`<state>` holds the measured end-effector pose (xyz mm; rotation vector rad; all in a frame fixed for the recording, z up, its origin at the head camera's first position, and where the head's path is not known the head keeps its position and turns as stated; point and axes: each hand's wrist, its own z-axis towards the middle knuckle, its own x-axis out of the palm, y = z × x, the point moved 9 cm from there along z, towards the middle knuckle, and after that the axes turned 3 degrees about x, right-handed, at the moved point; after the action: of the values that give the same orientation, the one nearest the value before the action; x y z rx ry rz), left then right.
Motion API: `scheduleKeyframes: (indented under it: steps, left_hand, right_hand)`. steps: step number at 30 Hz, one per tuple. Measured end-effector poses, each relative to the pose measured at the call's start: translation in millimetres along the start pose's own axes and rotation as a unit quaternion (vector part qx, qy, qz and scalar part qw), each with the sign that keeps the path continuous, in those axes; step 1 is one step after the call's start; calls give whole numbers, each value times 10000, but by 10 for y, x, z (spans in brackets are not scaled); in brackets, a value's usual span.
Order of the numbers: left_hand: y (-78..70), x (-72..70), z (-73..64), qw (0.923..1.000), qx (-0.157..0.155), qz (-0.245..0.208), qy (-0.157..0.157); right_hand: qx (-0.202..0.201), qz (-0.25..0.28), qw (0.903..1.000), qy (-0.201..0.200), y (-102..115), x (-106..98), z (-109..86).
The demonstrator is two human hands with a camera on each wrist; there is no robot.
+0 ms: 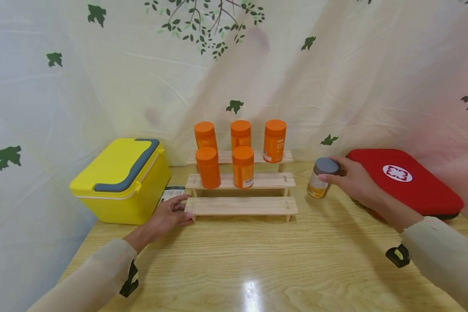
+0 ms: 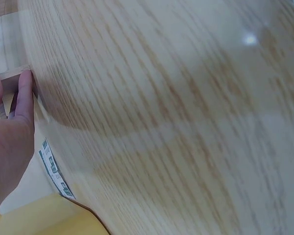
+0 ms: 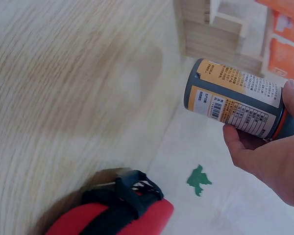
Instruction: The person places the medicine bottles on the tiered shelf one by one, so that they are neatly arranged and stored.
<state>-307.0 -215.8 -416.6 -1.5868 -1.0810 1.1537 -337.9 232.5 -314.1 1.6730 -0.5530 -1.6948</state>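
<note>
My right hand (image 1: pixel 352 177) grips a bottle (image 1: pixel 319 184) with a grey cap and an orange-and-white label, thumb and fingers around its cap end. The right wrist view shows small print and a barcode on the same bottle (image 3: pixel 232 98). It is to the right of a three-step wooden rack (image 1: pixel 241 206). At the rack's left end my left hand (image 1: pixel 167 219) holds the lowest step, thumb toward the front and fingers behind. Orange bottles stand on the rack: three on the top step, including one at the right (image 1: pixel 274 141), and two (image 1: pixel 208 168) (image 1: pixel 243 167) on the middle step.
A yellow box (image 1: pixel 116 173) with a blue-grey handle stands left of the rack. Between them lies a printed paper (image 1: pixel 173 192). On the right is a red case (image 1: pixel 405 182) with a white emblem. A leaf-patterned cloth (image 1: pixel 241 78) hangs behind the wooden table (image 1: pixel 234 255).
</note>
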Motion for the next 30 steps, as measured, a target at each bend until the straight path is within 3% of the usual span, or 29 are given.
scheduleKeyframes:
  steps: [8,17,30]
  left_hand:
    - [-5,5,5,10000,79,-39,1]
    - [9,13,10,9999,114,-95,16]
    - [10,16,-2,9999,100,-58,13]
  right_hand:
    - [65,120,9998,151,192,-127,-105]
    - [23,201,9996,189,440,-134,-103]
    - [-595,600,9959,325,868,64,5]
